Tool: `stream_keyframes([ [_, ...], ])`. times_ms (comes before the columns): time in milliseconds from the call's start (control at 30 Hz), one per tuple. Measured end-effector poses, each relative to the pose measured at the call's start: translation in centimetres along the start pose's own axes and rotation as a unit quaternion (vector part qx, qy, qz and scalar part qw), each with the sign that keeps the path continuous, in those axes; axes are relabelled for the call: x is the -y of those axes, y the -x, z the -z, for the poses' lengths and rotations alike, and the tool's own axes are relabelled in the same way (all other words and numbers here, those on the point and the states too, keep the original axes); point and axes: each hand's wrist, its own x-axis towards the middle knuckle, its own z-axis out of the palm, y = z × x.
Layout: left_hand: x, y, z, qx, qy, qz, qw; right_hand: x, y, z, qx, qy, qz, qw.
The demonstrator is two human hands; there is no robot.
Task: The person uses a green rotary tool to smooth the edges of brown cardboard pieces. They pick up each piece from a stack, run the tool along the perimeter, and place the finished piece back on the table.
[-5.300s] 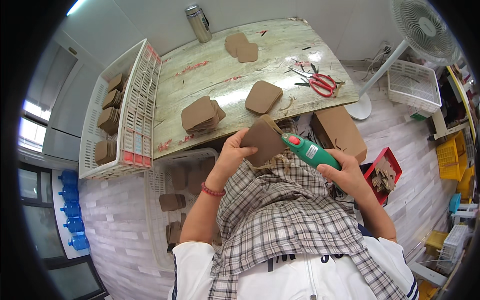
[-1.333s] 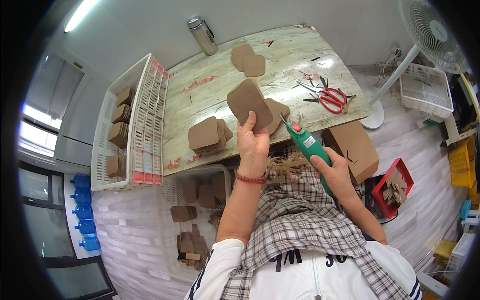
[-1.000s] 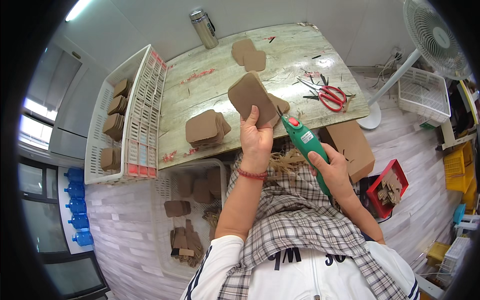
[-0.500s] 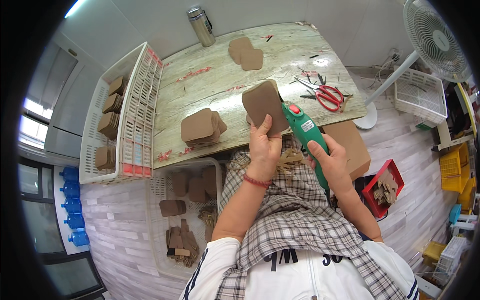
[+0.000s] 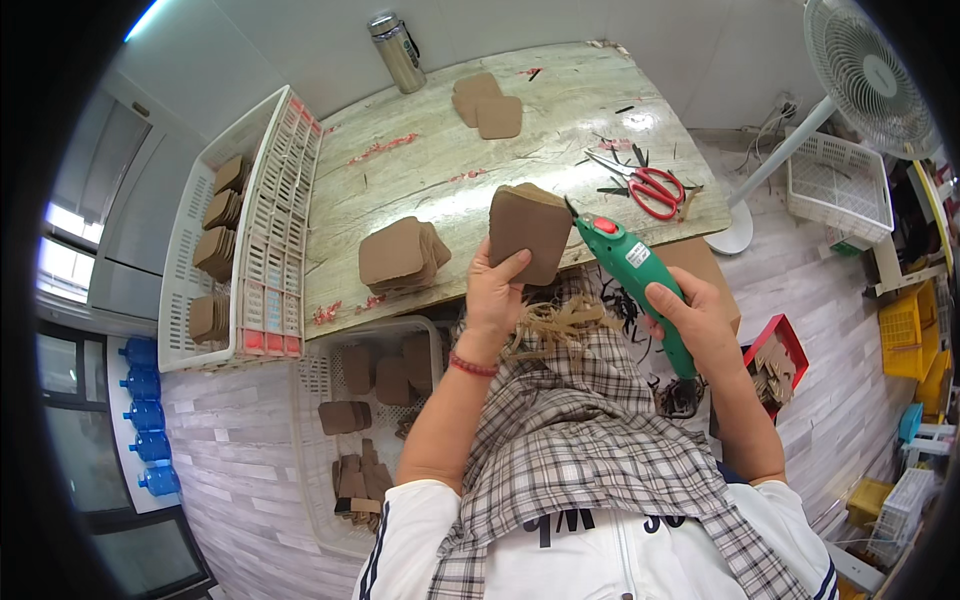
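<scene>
My left hand (image 5: 494, 292) is closed on a brown rounded-corner pad (image 5: 528, 240), thumb on its face, held upright above the table's front edge. A second layer shows along its top. My right hand (image 5: 690, 318) wraps round a green handheld electric cutter (image 5: 640, 270) with a red button. Its dark pointed tip is close by the pad's right edge; whether they touch I cannot tell. To the left on the table stands a stack of similar brown pads (image 5: 398, 252). Farther back lie several loose pads (image 5: 498, 118). Pale trimmed strips (image 5: 565, 322) and dark scraps lie on my plaid apron (image 5: 590, 430).
Red-handled scissors (image 5: 655, 190) lie among dark scraps on the table's right. A steel flask (image 5: 397, 55) stands at the back. White crates (image 5: 270, 230) with brown pads stand left and below. Right are a red box (image 5: 798, 350), a cardboard box and a fan (image 5: 870, 80).
The pad has tilted and sunk lower, my left hand shifting left. My right hand has moved right with the cutter, and more strips and dark scraps on the apron show between my arms.
</scene>
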Motion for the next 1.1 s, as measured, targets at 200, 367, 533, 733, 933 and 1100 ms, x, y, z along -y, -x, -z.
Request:
stream_keyframes([
  [200,-3.1,0.0,1.7,0.036,-0.128,0.043,0.99,-0.1,1.1,1.2,0.036,0.046,-0.019,0.998],
  [367,-3.7,0.2,2.5,0.059,-0.163,0.078,0.982,-1.0,1.4,0.9,0.023,0.049,-0.009,0.999],
  [533,-3.3,1.1,2.8,0.059,-0.19,0.13,0.971,-1.7,1.4,0.4,0.02,0.072,-0.011,0.997],
  [733,-2.5,2.7,2.4,0.047,-0.194,0.175,0.964,-2.0,1.1,-0.8,0.005,0.054,-0.01,0.998],
  [933,-3.4,3.1,3.0,0.054,-0.23,0.194,0.952,-1.7,0.7,-0.6,0.054,0.042,-0.054,0.996],
  [1100,-5.5,2.9,3.4,0.04,-0.338,0.108,0.934,-1.7,0.9,0.0,0.079,0.044,-0.079,0.993],
])
